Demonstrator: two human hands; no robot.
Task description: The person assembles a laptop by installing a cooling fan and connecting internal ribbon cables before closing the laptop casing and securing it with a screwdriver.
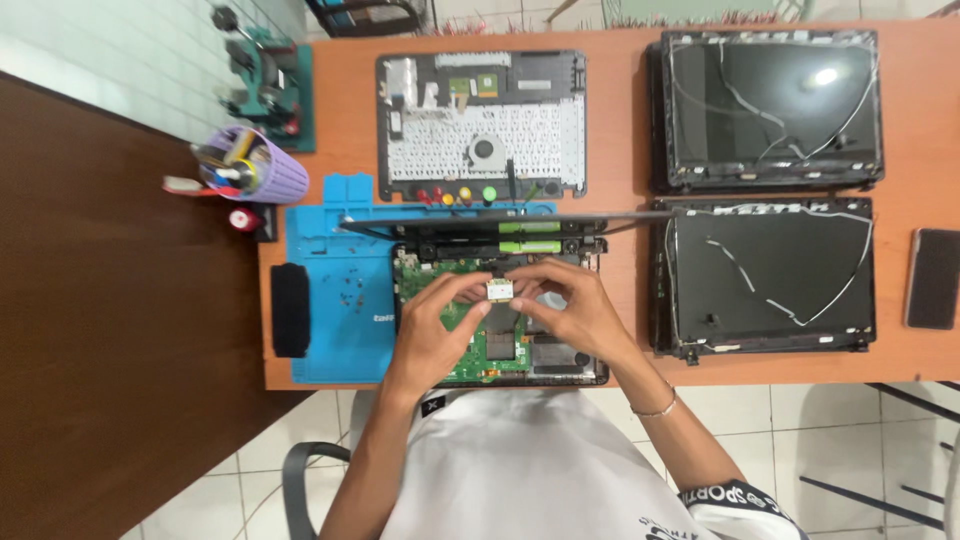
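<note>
Both hands, left hand [432, 325] and right hand [575, 310], pinching small circuit card [499, 290], above opened laptop [500, 350]

Both forearms reach forward from the near side and meet in the middle. The left hand [432, 325] and the right hand [572, 310] have fingertips pinched together, wrists bent inward.

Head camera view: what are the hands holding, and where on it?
A small square circuit card, pinched at its left and right edges between left hand and right hand fingertips.
</note>
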